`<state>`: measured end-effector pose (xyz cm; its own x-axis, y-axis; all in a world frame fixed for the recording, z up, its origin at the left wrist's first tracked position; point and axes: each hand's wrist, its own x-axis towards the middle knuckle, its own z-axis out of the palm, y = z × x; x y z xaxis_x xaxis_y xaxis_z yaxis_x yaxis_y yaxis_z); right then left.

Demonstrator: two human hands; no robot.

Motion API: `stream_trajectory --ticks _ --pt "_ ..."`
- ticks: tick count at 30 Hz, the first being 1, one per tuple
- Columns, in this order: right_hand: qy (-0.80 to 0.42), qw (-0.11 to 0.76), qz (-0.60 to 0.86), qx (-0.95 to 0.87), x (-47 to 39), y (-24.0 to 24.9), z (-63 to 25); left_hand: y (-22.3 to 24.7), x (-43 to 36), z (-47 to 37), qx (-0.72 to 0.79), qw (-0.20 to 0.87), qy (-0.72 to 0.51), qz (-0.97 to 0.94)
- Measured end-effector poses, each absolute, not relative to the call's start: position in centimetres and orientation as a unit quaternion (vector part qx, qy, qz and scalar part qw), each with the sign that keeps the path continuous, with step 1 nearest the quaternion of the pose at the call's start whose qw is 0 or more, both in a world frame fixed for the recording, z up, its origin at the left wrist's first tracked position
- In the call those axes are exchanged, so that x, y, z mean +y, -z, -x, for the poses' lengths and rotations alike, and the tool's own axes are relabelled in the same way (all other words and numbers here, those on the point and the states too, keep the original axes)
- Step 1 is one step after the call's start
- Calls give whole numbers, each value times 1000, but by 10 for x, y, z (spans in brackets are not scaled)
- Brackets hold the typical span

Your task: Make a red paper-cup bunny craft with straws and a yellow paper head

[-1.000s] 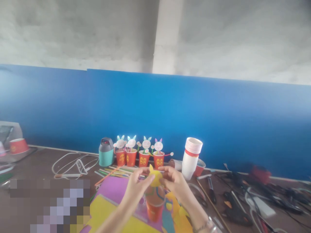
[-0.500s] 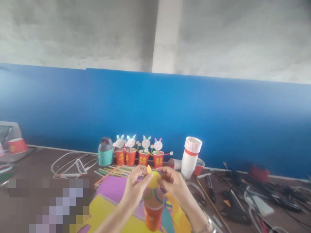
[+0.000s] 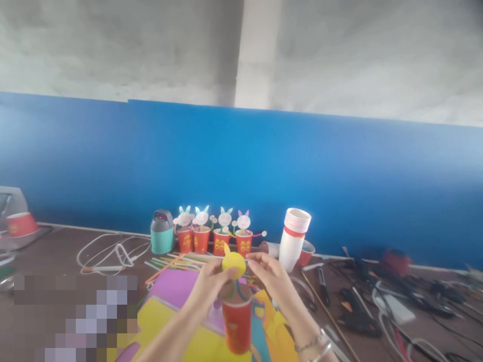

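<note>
My left hand (image 3: 213, 281) pinches a yellow paper disc (image 3: 234, 263) at its lower left edge, thumb across the front. One pointed yellow ear (image 3: 226, 249) rises from the disc's upper left. Beside the disc's right edge, my right hand (image 3: 267, 271) has thumb and fingertips pressed together; whatever is between them is too small to make out. Directly below the disc stands a red paper cup (image 3: 237, 327), upright, with green and blue strips rising from its mouth. Purple paper (image 3: 175, 287) and yellow paper (image 3: 162, 319) sheets lie beneath my forearms.
Several red cups with rabbit-faced figures (image 3: 243, 221) line the back beside a teal container (image 3: 162, 236). Right of them rises a stack of white cups (image 3: 292, 241). Coloured sticks (image 3: 169, 264) lie behind the paper. A glue gun (image 3: 358, 311) and cables clutter the right; a white cable (image 3: 113, 251) lies left.
My right hand has drawn slightly away from the disc, toward the right. The disc has shifted a little up and left in my left hand, showing more of its face.
</note>
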<state>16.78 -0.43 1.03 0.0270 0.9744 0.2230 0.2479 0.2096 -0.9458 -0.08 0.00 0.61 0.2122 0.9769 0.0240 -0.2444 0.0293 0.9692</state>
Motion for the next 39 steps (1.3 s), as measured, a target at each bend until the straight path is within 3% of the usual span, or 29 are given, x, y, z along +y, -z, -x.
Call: stream_trajectory --ticks 5,8,29,39 --pt "-164 245 644 -705 -10 -4 -189 10 15 8 427 607 -501 -445" --pt "-130 203 665 -706 -14 4 -194 17 20 11 444 595 -491 -455" --pt "-145 147 623 -755 -11 -3 -184 8 21 18 396 430 -579 -569" --pt "-210 140 615 -747 -19 -3 -182 17 35 25 495 495 -483 -527"
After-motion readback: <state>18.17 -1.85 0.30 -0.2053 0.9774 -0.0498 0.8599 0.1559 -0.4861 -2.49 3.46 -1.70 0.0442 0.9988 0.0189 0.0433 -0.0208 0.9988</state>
